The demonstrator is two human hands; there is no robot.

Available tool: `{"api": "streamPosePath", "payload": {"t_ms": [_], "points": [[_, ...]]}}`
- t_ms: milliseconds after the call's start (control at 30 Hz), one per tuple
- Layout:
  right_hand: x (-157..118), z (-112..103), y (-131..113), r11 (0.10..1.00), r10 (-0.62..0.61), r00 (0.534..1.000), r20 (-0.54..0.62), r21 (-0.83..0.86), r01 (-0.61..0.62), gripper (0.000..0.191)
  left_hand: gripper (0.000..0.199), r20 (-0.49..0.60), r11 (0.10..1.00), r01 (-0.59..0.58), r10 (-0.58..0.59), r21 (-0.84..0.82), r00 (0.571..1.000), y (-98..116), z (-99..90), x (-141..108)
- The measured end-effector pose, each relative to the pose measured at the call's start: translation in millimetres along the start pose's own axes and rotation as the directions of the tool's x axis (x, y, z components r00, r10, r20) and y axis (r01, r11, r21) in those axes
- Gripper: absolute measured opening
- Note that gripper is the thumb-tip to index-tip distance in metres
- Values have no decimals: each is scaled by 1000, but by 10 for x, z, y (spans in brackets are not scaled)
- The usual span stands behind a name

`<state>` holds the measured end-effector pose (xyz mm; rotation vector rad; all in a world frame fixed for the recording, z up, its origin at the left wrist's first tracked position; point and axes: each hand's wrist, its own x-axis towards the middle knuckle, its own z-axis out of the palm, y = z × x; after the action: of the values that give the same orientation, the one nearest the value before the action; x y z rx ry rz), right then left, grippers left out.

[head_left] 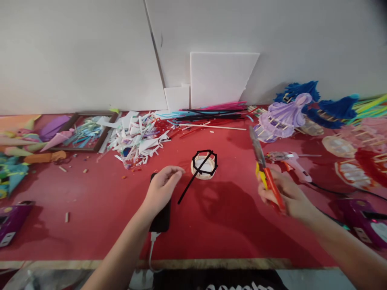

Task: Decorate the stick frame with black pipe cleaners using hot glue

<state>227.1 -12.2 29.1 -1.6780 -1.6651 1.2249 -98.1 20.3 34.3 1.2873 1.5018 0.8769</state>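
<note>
My right hand (pixel 281 191) is wrapped round the red and yellow handles of a pair of scissors (pixel 260 151), whose blades point up and away. To its left, a small round pale frame (pixel 204 176) stands on the red table, topped by a black many-sided ring. One long black strip (pixel 188 190) lies slantwise across that ring and sticks out towards me. My left hand (pixel 163 185) hovers left of the frame, thumb and fingers pressed together; whether anything is between them I cannot make out. Partly beneath it lies a black phone (pixel 161 217) with a white cable.
A pink glue gun (pixel 294 163) lies beside my right hand, its black cord running right. Fuzzy blue, lilac and red models (pixel 281 114) fill the right side. White scraps (pixel 139 139), a brown frame (pixel 81 150) and coloured strips (pixel 211 114) lie along the back.
</note>
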Motion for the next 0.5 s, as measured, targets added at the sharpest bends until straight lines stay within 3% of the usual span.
{"api": "streamPosePath", "payload": {"t_ms": [67,167,200,267,367,500], "points": [[-117,24,-84,987,35,968,248,143,-72,39,27,65,1000,16,-18,22,998,9,64,-2],[-239,81,-207,956,82,800,595,179,-231,49,31,131,999,32,-36,36,991,21,154,18],[-264,106,-246,954,119,750,650,134,-267,51,31,140,999,38,-43,38,989,19,178,29],[-289,160,-317,945,209,698,685,42,-324,52,32,134,998,52,-58,47,989,5,214,51],[-283,240,-383,935,277,705,653,-13,-355,51,30,124,996,73,-80,60,989,-18,234,70],[-248,309,-373,942,241,743,624,33,-333,56,28,167,995,93,-99,44,981,-2,235,67]]}}
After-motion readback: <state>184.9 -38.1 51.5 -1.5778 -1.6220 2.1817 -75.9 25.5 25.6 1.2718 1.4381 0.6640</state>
